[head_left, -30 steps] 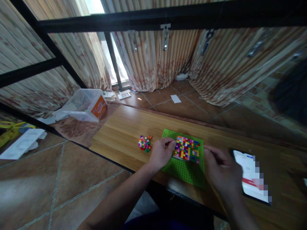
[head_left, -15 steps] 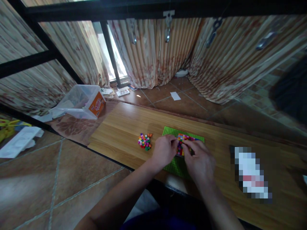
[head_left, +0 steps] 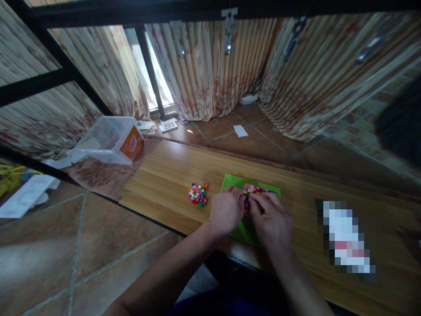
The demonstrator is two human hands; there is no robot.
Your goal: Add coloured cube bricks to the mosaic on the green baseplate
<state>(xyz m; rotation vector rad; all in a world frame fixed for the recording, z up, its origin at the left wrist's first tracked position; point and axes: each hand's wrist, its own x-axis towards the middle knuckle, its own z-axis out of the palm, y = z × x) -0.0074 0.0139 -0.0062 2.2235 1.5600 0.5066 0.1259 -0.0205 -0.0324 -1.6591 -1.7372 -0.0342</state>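
Observation:
A green studded baseplate (head_left: 235, 181) lies on the wooden table (head_left: 164, 180), with a patch of small coloured bricks (head_left: 254, 189) pressed onto it. My left hand (head_left: 226, 210) rests on the plate's left part, fingers curled at the patch's left edge. My right hand (head_left: 272, 221) lies over the patch, fingertips pinched together close to those of the left hand. What the fingers pinch is too small to make out. Both hands hide most of the patch. A loose pile of small coloured bricks (head_left: 198, 195) sits on the table just left of the plate.
A blurred-out phone (head_left: 347, 239) lies on the table to the right. A clear plastic tub (head_left: 108, 140) with an orange label stands on the floor at the back left, papers beside it. Black metal bars cross overhead. Curtains hang behind. The table's front edge runs under my forearms.
My right hand has come left from beside the phone onto the brick patch, meeting the left hand's fingers. The left hand has stayed at the plate's left side.

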